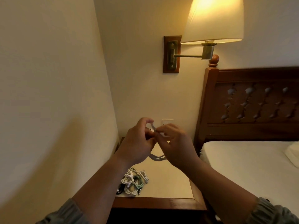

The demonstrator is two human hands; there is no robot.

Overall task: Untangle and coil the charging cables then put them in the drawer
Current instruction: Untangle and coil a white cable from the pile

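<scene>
Bed [242,159] at right, table [169,183] between it and the left wall. Above the table's far half, left hand [137,141] is clamped on the grey cable [157,156], whose loops hang below. Right hand [176,143] pinches the same cable just beside it. White and green cable pile [134,181] lies near left. Best approach, probably: left holds the loops firmly, right feeds slack evenly. Drawer not visible.

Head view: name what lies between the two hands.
In the head view, a grey cable, pinched by left hand and right hand, its loop hanging below.
</scene>
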